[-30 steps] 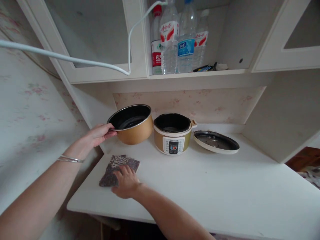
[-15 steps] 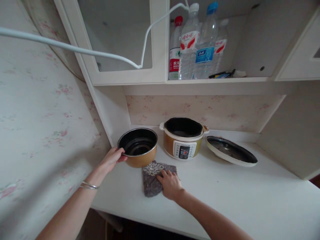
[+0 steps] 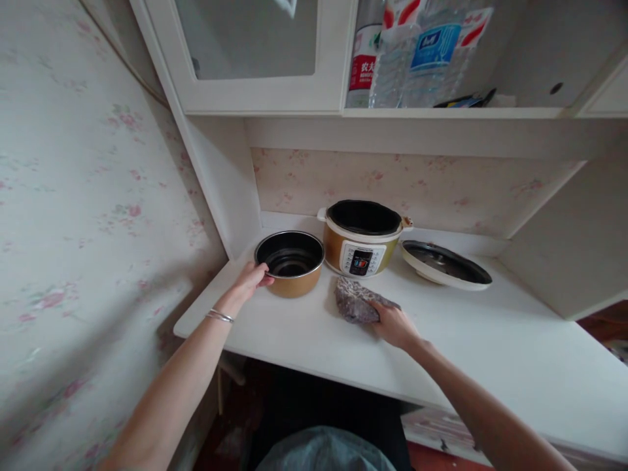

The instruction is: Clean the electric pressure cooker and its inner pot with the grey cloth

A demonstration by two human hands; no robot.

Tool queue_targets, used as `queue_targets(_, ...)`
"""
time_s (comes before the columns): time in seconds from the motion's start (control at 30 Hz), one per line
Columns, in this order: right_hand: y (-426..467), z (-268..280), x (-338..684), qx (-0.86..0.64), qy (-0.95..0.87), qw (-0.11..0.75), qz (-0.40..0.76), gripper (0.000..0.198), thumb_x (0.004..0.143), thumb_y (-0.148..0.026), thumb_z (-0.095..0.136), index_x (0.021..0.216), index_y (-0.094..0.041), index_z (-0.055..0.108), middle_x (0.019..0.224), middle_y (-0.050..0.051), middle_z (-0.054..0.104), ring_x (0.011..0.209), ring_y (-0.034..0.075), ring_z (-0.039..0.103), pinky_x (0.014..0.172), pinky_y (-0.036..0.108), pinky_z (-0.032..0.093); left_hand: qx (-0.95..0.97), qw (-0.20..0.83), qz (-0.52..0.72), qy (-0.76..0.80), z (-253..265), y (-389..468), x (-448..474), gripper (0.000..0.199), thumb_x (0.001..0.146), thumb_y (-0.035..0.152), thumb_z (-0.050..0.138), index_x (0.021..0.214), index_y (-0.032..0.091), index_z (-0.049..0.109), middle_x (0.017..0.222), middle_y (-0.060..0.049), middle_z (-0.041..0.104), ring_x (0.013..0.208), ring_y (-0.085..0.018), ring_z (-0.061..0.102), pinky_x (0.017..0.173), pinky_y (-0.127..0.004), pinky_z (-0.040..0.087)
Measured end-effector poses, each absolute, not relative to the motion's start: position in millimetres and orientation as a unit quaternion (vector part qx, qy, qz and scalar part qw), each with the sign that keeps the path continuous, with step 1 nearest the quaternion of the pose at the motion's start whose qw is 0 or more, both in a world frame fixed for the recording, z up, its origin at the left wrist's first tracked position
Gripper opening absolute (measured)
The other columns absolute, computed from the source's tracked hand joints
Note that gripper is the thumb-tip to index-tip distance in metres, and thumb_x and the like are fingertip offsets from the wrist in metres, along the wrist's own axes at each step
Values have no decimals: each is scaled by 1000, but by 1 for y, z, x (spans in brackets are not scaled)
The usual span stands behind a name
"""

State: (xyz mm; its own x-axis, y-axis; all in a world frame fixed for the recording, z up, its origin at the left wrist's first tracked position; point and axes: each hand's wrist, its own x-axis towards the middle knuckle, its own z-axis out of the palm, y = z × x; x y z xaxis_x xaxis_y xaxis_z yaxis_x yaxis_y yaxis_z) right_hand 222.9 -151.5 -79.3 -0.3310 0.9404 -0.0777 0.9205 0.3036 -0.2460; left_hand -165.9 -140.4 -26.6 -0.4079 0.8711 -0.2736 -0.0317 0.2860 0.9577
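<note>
My left hand point(image 3: 252, 278) grips the rim of a gold inner pot point(image 3: 299, 286) with a dark inside, thumb over the edge and fingers outside. The pot stands upright on the white counter. To its right, my right hand point(image 3: 396, 324) is closed on a grey-brown patterned cloth point(image 3: 354, 304), bunched up at the counter surface; some fingers are hidden under it. Behind the cloth stands a gold and white electric cooker point(image 3: 335, 248) without its lid, its dark inside showing. The detached oval lid point(image 3: 454, 278) lies upside down to the right of the cooker.
Above hangs a white cabinet; its open shelf point(image 3: 456, 113) holds several plastic bottles point(image 3: 432, 55) and small items. A flowered wall point(image 3: 112, 196) borders the left side. The counter's front edge point(image 3: 314, 374) runs below my hands.
My right hand has drawn the cloth to the right, away from the pot, and gathered it up. My left hand keeps hold of the pot's rim. The view has tilted downward.
</note>
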Motion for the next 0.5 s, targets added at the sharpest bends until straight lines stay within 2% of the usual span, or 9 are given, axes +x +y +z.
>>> queue_targets(0.1,-142,-61,231,-657,-725,129,162,41,85,-44,48,116,-22,62,92,9,70,84,26,65,71,33,45,326,445,505,664,-34,-138,-160,1,73,14,57,74,13,56,57,-4,65,47,-12,63,49,-20,55)
queue_targets(0.23,-127,-24,239,-675,-640,303,208,39,79,-54,56,97,-22,67,84,5,70,82,24,65,67,31,46,344,433,502,665,-41,-138,-151,7,75,20,56,76,13,57,57,-6,66,47,-14,63,49,-24,55)
queue_targets(0.37,-116,17,228,-577,-568,486,328,46,71,-53,66,103,-20,65,87,3,70,78,22,65,66,30,50,354,400,497,683,-46,-143,-142,19,79,28,55,89,12,56,52,-3,64,42,-15,61,42,-23,49)
queue_targets(0.5,-102,55,189,-461,-541,561,424,51,68,-45,70,113,-25,57,95,0,70,82,19,66,73,33,53,355,366,496,703,-54,-149,-133,35,83,35,52,111,14,44,51,3,62,31,-12,51,33,-19,37)
